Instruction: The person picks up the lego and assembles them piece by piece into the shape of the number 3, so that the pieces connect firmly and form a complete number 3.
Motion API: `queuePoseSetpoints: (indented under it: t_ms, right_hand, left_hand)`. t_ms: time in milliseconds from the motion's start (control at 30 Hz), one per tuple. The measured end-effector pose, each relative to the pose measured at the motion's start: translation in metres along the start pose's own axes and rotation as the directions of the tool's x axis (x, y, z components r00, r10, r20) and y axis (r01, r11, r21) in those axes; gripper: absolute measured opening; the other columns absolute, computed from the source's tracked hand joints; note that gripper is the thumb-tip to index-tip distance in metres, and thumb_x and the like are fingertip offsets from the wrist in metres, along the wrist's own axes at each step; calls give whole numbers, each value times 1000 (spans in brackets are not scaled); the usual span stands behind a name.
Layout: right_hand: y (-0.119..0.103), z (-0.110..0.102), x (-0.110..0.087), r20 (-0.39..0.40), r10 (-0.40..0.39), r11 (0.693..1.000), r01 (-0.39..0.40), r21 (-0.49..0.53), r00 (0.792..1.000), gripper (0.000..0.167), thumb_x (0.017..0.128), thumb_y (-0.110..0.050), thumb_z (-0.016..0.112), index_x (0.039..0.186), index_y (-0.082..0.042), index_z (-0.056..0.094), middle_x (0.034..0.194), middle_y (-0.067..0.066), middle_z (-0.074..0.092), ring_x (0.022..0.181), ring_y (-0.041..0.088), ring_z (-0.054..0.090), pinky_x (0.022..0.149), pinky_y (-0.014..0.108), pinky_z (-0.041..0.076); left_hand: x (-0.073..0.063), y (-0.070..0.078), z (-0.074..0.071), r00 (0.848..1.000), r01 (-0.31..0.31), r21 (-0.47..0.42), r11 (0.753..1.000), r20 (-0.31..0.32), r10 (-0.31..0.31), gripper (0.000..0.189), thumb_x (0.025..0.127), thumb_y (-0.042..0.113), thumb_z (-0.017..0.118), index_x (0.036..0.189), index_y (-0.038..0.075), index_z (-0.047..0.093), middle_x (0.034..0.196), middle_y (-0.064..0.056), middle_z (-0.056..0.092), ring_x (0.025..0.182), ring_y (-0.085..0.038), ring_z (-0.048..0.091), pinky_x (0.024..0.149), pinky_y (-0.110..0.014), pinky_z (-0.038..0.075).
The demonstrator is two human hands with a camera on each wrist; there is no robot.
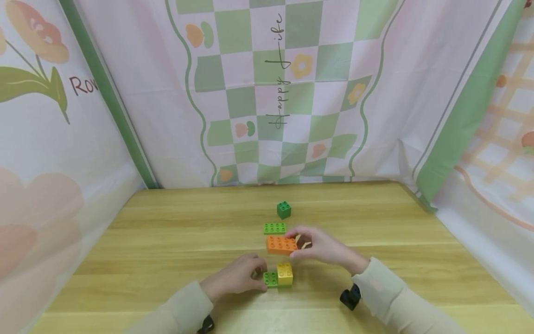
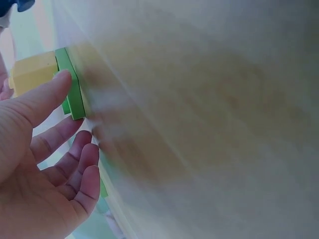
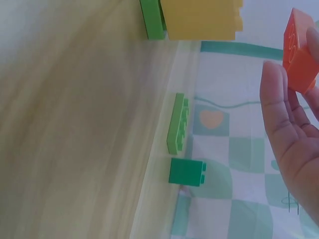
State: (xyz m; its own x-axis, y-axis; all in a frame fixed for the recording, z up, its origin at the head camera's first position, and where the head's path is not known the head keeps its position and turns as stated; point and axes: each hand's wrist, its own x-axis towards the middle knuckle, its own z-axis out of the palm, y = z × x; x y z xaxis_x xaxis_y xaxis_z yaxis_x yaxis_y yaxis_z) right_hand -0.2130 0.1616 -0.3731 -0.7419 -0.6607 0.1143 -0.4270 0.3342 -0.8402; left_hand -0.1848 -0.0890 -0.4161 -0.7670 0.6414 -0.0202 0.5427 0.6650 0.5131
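right hand (image 1: 314,244) pinches orange brick (image 1: 280,246) by one end, which might tip it; curled left hand (image 1: 238,275) grips yellow-topped lime plate (image 1: 270,279).

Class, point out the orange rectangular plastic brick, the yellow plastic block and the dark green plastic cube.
Orange rectangular plastic brick (image 1: 280,243): head view, studded top.
Yellow plastic block (image 3: 199,20): right wrist view, flat side.
Dark green plastic cube (image 3: 185,172): right wrist view, flat side.

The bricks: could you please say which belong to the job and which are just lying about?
Apparently in use:
orange brick, in right hand
yellow brick
green plate beneath it, at left hand

Seemingly idle:
loose green plate
dark green brick
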Motion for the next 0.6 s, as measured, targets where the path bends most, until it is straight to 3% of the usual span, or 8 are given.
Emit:
queuePoseSetpoints:
  t_ms: [600]
  right_hand:
    - [2, 18, -4, 54, -54, 998, 56, -39, 997, 40, 80, -18, 72, 115, -6, 58, 110, 6, 56, 79, 15, 57, 69, 31, 50]
  left_hand:
    - [-2, 0, 3, 1000, 9, -24, 1000, -28, -9, 33, 72, 26, 76, 97, 10, 64, 84, 8, 51, 73, -5, 47, 65, -20, 42]
